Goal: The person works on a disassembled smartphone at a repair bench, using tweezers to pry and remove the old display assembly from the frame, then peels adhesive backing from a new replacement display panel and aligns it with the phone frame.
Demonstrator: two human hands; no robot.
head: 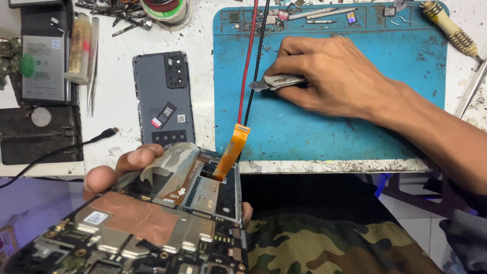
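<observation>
Opened phone (167, 213), its back removed and circuitry showing, held low in front of the person, off the near edge of a white workbench (116, 127).

Left hand (122, 170) grips the phone's far edge, fingers curled together around it, thumb hidden underneath. An orange flex cable (231, 152) rises from the phone to the near edge of a blue work mat (329, 127), where red and black wires (251, 61) meet it. Right hand (329, 76) rests on the mat, fingers pinched on a small metal blade tool (276, 81). Just left of the mat lies the grey back cover (162, 99); tweezers (92, 66) lie further left on the bench.
</observation>
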